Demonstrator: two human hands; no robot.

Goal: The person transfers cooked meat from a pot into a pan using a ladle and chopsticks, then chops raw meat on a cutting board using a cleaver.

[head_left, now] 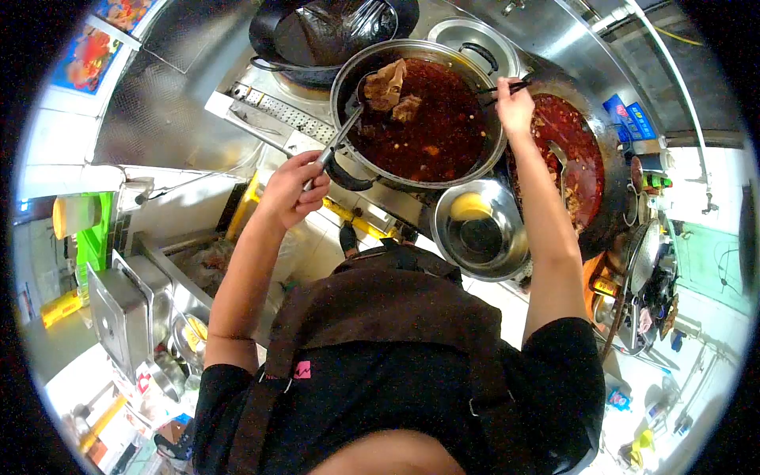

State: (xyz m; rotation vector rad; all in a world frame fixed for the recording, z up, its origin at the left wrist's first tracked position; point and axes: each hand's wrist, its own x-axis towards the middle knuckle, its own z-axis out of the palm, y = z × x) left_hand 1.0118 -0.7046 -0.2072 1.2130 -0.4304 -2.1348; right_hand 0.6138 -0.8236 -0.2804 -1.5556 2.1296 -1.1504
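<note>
My left hand [294,188] is wrapped round the metal handle of a ladle [345,131]. The ladle's bowl lies at the left inside of a large steel pot [498,142] of dark red broth, with brown chunks of meat [385,85] in and beside it. At the pot's right rim, my right hand [514,108] is closed on a dark, thin utensil [518,85], perhaps chopsticks; its tips are hard to make out. To the right stands a wok of red oily sauce [582,134] with a metal spoon [564,168] in it.
A steel bowl [480,252] holding something yellow stands below the pot. Behind are a black wok [273,49] and a round metal lid or pan [508,57]. The pot's black handle [348,179] juts out near my left hand. Steel containers [119,309] stand at the far left.
</note>
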